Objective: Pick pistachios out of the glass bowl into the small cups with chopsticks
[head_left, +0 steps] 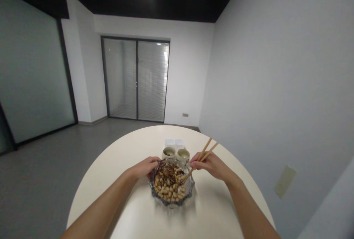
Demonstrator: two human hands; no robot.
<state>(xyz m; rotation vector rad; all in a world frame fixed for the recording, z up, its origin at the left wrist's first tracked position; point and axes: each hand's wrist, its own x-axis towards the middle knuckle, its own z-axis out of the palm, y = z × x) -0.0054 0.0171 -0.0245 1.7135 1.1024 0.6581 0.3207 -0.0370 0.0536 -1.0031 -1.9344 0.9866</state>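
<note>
A cut-glass bowl (190, 189) sits on the round white table (124, 169), filled with pale nuts (168, 191) at the front and striped sunflower seeds (167, 169) at the back. My right hand (210, 165) is closed round a pair of wooden chopsticks (203, 156), whose tips reach down into the bowl's right side. My left hand (145, 167) rests against the bowl's left rim with its fingers curled on the glass.
Two small pale ceramic cups (175, 154) stand just behind the bowl, with two small white boxes (174, 143) behind them. A grey wall runs close on the right. Glass sliding doors (136, 80) are at the far end of the room.
</note>
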